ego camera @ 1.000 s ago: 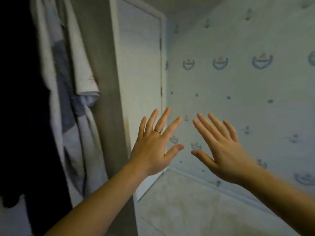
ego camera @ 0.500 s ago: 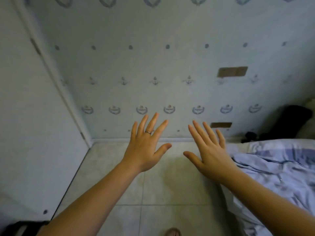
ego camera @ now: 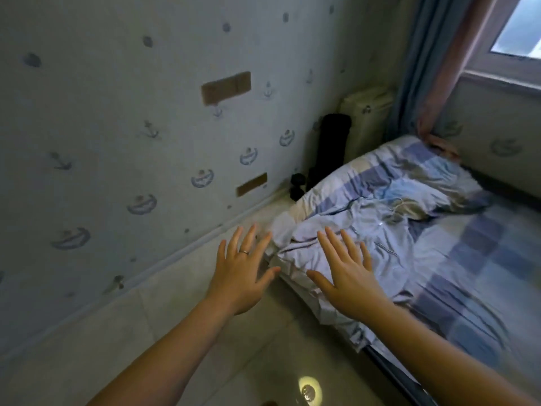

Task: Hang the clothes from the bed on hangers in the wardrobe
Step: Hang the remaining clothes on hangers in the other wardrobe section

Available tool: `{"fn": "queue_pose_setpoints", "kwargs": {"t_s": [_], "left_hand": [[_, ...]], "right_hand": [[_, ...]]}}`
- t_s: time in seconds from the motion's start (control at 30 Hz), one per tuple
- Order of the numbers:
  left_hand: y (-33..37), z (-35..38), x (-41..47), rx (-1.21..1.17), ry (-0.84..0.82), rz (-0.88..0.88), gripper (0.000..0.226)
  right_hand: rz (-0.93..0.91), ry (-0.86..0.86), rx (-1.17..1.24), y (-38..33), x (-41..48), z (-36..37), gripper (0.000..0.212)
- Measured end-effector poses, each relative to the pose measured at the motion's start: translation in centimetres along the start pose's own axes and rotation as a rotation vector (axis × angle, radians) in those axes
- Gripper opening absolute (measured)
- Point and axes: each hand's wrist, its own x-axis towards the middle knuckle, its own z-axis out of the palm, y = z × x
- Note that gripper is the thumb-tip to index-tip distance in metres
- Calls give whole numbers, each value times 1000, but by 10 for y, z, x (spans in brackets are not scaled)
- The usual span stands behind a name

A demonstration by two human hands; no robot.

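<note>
Lilac-grey cloth, a crumpled garment point(ego camera: 377, 241), lies on the near corner of the bed point(ego camera: 390, 375). It sits on a checked cover point(ego camera: 483, 259) of blue, white and beige squares. Something thin and pale, perhaps wire or clear plastic, lies on the folds further back, but it is too blurred to name.

Both arms reach forward, backs of the hands up. The left hand point(ego camera: 240, 276) is spread flat with its fingers straight and apart. It holds nothing and wears a ring point(ego camera: 243, 252) on one finger. It hangs over the tiled floor point(ego camera: 181, 332), just beside the corner of the bed. The right hand point(ego camera: 349, 284) is spread the same way and also holds nothing. It is over the near edge of the garment, and I cannot tell whether it touches the cloth.

On the left a wall point(ego camera: 102, 127) with anchor-patterned paper carries two brown tape patches point(ego camera: 226, 87). In the far corner a black dumbbell point(ego camera: 297, 186) sits on the floor beside the bed. A black roll point(ego camera: 333, 142) stands upright near it, in front of a pale radiator point(ego camera: 367, 112). A blue curtain point(ego camera: 421, 54) hangs beside the window point(ego camera: 521, 24). A bright spot of light point(ego camera: 307, 388) reflects off the floor tiles near the bottom edge.
</note>
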Motion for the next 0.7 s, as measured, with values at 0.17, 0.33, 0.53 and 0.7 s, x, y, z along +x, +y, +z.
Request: {"fn": "queue_pose_setpoints", "kwargs": {"t_s": [0.17,0.33,0.53,0.7], "left_hand": [[29,28,78,-59,-88,154,87],[75,52,160,-12,-174,247,85],[133,84,253,-16,-253,291,87],[183,109,328,0,-330,307,85]], "right_hand": [[240,-16,-3,61,12,3,81],[432,-37,51,132,32,12,80],[542,-64,96,228,59,13,101],[632,-159,155,308,88,2,93]]}}
